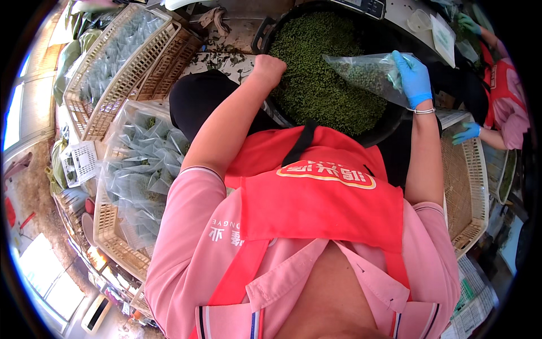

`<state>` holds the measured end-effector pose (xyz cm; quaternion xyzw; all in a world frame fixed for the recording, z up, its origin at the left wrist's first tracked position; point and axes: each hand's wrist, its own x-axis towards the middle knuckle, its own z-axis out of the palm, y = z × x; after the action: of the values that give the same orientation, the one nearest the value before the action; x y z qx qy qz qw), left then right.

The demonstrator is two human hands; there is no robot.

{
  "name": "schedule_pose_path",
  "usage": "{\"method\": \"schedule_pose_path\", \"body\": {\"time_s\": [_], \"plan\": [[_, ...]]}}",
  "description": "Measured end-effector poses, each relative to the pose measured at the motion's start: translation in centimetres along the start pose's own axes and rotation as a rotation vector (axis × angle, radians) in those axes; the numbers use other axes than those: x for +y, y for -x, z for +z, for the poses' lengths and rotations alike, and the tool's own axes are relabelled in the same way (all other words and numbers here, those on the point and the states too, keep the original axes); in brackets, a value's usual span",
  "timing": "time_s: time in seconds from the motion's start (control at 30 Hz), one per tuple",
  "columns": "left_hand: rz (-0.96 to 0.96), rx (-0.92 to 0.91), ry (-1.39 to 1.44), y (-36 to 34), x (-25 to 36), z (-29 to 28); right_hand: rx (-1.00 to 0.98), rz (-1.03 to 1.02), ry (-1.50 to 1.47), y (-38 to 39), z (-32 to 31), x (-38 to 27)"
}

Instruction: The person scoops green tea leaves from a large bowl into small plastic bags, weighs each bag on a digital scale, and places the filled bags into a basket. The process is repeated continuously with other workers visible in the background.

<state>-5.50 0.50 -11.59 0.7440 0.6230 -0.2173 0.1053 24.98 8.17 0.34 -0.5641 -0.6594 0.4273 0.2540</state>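
Observation:
A large black tub [404, 117] holds a heap of small green berries [313, 45]. My right hand [412, 79], in a blue glove, grips a clear plastic bag [361, 73] with some green berries inside, held over the heap. My bare left hand [271, 70] is closed at the tub's left edge, fingers curled down; what they hold, if anything, is hidden. The tub is close in front of my body, between my dark-trousered legs.
Crates [113, 223] of filled clear bags stand on my left. A beige crate [466, 209] is at my right. A scale [364, 7] and a white board [443, 39] are beyond the tub. A co-worker [508, 96] with blue-gloved hands works at the upper right.

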Motion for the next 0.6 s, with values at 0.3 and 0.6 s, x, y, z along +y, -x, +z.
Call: {"method": "schedule_pose_path", "body": {"time_s": [0.3,0.6], "plan": [[0.086,0.039,1.300,1.0,-2.7,-1.8,0.056,-0.046,-0.228,1.4,-0.6,1.1],[0.211,0.019,1.539,0.0,-2.6,-1.6,0.083,-0.028,-0.317,0.5,-2.4,1.0]]}}
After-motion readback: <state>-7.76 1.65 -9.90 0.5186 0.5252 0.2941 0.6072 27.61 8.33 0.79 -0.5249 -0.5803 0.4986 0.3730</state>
